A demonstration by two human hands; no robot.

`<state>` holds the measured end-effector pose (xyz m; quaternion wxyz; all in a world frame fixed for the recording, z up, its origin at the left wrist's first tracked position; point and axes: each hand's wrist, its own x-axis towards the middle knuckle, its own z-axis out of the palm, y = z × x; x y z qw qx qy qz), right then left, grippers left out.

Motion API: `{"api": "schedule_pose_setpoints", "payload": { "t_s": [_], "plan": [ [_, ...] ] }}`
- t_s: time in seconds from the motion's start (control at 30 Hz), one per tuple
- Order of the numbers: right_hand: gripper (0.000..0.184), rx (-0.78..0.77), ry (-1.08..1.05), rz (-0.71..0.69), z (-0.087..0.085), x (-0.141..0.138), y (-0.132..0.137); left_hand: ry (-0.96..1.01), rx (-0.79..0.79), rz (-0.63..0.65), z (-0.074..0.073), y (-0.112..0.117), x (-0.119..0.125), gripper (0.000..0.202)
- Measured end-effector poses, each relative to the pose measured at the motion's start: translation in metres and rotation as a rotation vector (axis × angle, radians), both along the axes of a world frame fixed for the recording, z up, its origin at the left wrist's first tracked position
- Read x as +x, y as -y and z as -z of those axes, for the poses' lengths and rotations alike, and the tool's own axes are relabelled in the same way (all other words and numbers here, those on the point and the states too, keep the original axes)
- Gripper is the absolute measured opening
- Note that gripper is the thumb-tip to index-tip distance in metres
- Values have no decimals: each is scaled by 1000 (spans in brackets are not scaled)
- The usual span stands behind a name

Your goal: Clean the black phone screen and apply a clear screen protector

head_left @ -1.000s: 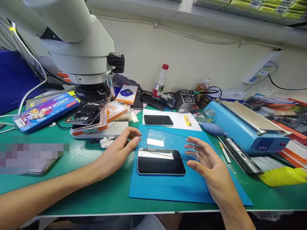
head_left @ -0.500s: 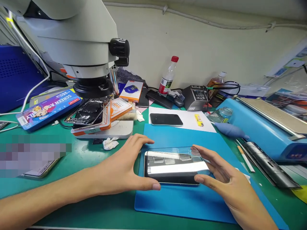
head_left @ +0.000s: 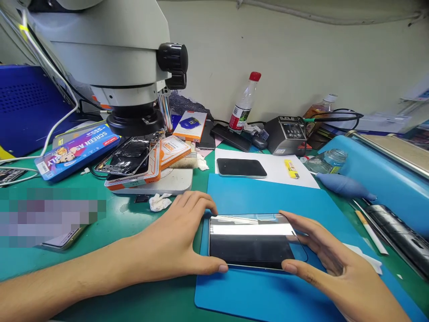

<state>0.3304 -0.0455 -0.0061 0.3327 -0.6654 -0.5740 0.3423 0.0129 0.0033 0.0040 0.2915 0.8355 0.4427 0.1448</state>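
Note:
A dark phone (head_left: 250, 248) lies flat on a blue mat (head_left: 264, 197) with a clear glass screen protector (head_left: 295, 243) resting on it, slightly overhanging to the right. My left hand (head_left: 174, 241) grips the phone's left end, thumb at the near corner and fingers at the far corner. At the right end, my right hand (head_left: 330, 261) pinches the protector's edge between thumb and fingers. Both hands rest on the mat.
A large white microscope (head_left: 110, 58) looms at the left over a stack of phone parts (head_left: 134, 156). Behind the mat lie a second phone (head_left: 241, 167) on white paper, a plastic bottle (head_left: 244, 103), a grey station (head_left: 288, 134) and a blue machine (head_left: 385, 170).
The protector, lifted at an angle behind the phone a second ago, has come down flat onto the screen. Both hands closed in on the phone's ends. The camera moved closer and lower.

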Motion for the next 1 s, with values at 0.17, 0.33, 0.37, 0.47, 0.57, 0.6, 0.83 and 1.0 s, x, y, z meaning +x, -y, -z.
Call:
{"api": "schedule_pose_setpoints", "payload": {
  "t_s": [0.17,0.33,0.37,0.47,0.57,0.6,0.83,1.0],
  "plan": [
    [77,15,27,-28,2,2,-1,8,-12,13,0,-2,-2,76],
    [75,17,34,-63,8,7,-2,14,0,22,-1,-1,-4,73],
    [75,15,37,-72,8,8,-2,17,5,22,-1,-1,-4,71],
    [74,21,41,-97,6,11,-2,26,15,21,-3,-1,-3,67],
    [72,28,43,-127,4,14,-3,45,30,31,-3,-2,-2,66],
    [71,31,44,-136,4,15,-3,52,39,34,-3,-2,-2,65],
    [71,51,107,-172,9,17,-2,91,24,4,-1,-1,-1,64],
    [72,79,195,-184,9,17,-2,85,-38,-19,-4,0,1,64]
  ]
}}
